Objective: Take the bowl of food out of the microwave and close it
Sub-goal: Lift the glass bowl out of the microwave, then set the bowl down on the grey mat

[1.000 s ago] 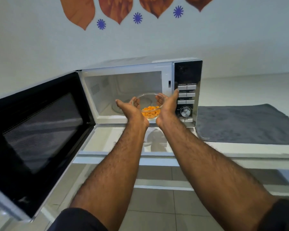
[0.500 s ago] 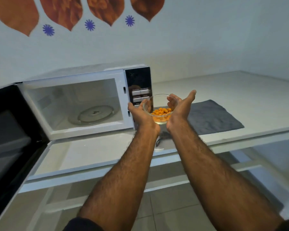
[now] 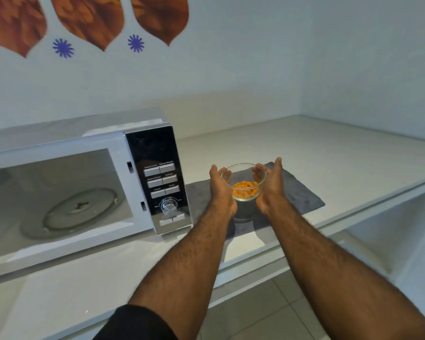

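- The glass bowl (image 3: 244, 182) is out of the microwave (image 3: 84, 182). That part looks done.
- The left hand (image 3: 220, 190) and the right hand (image 3: 270, 186) cup the bowl from both sides and hold it up.
- The bowl is in the air over the grey mat (image 3: 297, 192), which lies on the white surface (image 3: 329, 153).
- Inside the bowl are small orange bits of food (image 3: 245, 188).
- The microwave is open and looks bare inside but for its round plate (image 3: 80, 209).
- Left to do: probably put the bowl down, then shut the microwave.
- I count one bowl, one microwave, one mat, two hands.
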`<move>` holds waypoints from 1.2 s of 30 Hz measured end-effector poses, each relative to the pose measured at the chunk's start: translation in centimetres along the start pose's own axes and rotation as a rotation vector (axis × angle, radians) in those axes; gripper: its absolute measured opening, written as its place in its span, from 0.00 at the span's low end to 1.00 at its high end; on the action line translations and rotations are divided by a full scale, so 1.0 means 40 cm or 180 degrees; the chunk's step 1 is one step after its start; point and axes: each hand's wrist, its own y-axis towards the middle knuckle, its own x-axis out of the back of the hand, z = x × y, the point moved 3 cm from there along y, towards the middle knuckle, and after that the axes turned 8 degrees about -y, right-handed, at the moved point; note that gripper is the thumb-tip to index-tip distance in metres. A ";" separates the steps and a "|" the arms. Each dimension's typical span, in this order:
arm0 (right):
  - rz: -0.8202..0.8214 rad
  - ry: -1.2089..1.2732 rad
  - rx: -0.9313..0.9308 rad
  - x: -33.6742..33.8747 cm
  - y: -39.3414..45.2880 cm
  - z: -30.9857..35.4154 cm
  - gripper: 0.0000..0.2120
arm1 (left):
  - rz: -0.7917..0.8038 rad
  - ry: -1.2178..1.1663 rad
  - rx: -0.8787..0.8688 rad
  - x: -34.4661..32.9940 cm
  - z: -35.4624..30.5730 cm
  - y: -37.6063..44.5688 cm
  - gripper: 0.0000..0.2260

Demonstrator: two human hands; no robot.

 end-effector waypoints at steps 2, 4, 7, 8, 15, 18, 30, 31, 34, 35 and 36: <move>-0.0028 -0.0007 -0.0015 0.013 0.036 -0.012 0.34 | 0.0033 0.0133 0.0067 -0.005 0.016 0.029 0.25; -0.0071 -0.0076 -0.0032 0.026 0.067 -0.031 0.35 | 0.0009 0.0293 0.0082 -0.003 0.035 0.062 0.24; -0.0093 -0.0172 -0.0115 0.043 0.086 -0.067 0.34 | 0.0000 0.0538 0.0143 0.016 0.064 0.085 0.24; -0.0075 -0.0187 -0.0146 0.046 0.091 -0.077 0.33 | -0.0002 0.0576 0.0160 0.024 0.072 0.093 0.23; -0.0167 -0.0760 -0.0106 0.043 0.101 -0.067 0.35 | 0.0050 0.1215 0.0128 0.053 0.081 0.117 0.33; -0.0401 -0.1195 0.0288 0.027 0.089 -0.016 0.37 | 0.0044 0.1917 -0.0395 0.043 0.026 0.075 0.31; 0.0540 -0.2150 0.2229 -0.340 -0.111 0.230 0.30 | 0.0492 0.2647 -0.3409 -0.036 -0.373 -0.150 0.21; 0.0633 -0.2261 0.2397 -0.372 -0.135 0.237 0.30 | 0.0416 0.2653 -0.3585 -0.028 -0.412 -0.174 0.21; 0.0813 -0.2698 0.2954 -0.456 -0.188 0.239 0.30 | 0.0101 0.2832 -0.4059 0.008 -0.533 -0.243 0.21; 0.0881 -0.2831 0.3152 -0.486 -0.206 0.234 0.32 | -0.0088 0.2935 -0.4198 0.029 -0.581 -0.269 0.21; 0.0924 -0.2989 0.3333 -0.508 -0.222 0.230 0.34 | -0.0265 0.3029 -0.4321 0.051 -0.625 -0.290 0.21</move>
